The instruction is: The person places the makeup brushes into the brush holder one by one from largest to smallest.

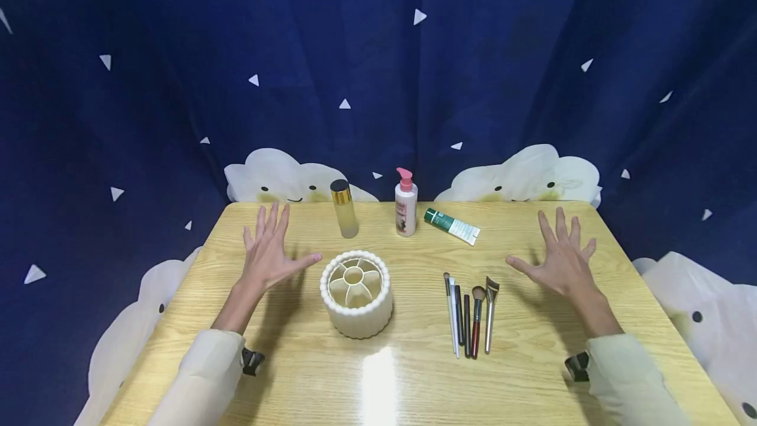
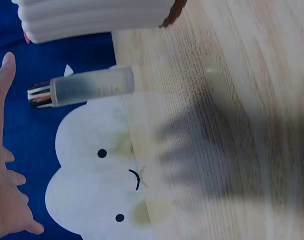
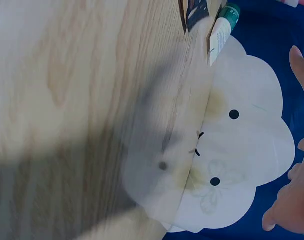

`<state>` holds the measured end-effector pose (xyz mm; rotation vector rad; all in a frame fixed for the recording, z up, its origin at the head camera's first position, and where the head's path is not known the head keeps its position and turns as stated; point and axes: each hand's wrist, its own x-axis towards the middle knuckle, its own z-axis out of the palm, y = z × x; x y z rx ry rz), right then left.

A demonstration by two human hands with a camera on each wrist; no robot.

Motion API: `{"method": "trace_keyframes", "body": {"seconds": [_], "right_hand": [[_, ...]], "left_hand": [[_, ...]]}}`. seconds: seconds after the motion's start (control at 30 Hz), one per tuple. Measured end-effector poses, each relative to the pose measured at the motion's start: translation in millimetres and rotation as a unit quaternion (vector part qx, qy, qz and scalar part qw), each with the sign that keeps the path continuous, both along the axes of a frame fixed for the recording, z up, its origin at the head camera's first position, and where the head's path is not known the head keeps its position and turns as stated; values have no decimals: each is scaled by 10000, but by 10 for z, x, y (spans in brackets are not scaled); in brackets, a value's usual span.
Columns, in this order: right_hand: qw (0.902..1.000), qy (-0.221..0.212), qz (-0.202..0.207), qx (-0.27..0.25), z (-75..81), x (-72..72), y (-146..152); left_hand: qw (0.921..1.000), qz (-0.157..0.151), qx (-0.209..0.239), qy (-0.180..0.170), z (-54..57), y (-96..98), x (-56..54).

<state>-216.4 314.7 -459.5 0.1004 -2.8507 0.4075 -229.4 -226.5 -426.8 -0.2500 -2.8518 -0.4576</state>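
My left hand (image 1: 269, 256) is held with its fingers spread, left of a white round holder (image 1: 362, 317) with a beaded rim and a divided inside. My right hand (image 1: 562, 265) is likewise spread, over the right part of the table. Neither hand holds anything. Between the holder and my right hand lie several makeup brushes and slim pencils, among them a fluffy brush with a dark red handle (image 1: 476, 321) and an angled brush with a silver handle (image 1: 489, 321). In the left wrist view, the holder (image 2: 97, 17) shows its ribbed side.
Along the back of the wooden table (image 1: 313, 373) stand a yellowish bottle with a black and gold cap (image 1: 345, 212) and a white pump bottle with a pink top (image 1: 406, 209). A green and white tube (image 1: 452, 226) lies beside them. A dark blue curtain (image 1: 378, 51) hangs behind.
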Motion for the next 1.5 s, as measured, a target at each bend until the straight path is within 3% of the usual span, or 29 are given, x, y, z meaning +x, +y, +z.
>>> {"method": "trace_keyframes", "body": {"seconds": [0.2, 0.43, 0.73, 0.9, 1.2, 1.5], "right_hand": [[9978, -126, 172, -635, -21, 82, -91], [9899, -716, 271, -1194, -66, 229, -229], [9788, -1242, -74, -1628, -159, 365, -402], [9679, -1701, -236, -1837, -198, 408, -461], [9576, -2173, -401, -1849, -264, 424, -525], [9537, -2266, -519, -1907, -348, 384, -633]], "left_hand": [[9979, -483, 433, 55, 40, 88, 105], [9923, -1019, 702, -34, 41, 218, 230], [9789, -1650, 1088, -523, -69, 343, 367], [9709, -1948, 1174, -749, -145, 387, 414], [9608, -2012, 1504, -1173, -286, 459, 467], [9578, -1851, 1764, -1317, -379, 531, 500]]}}
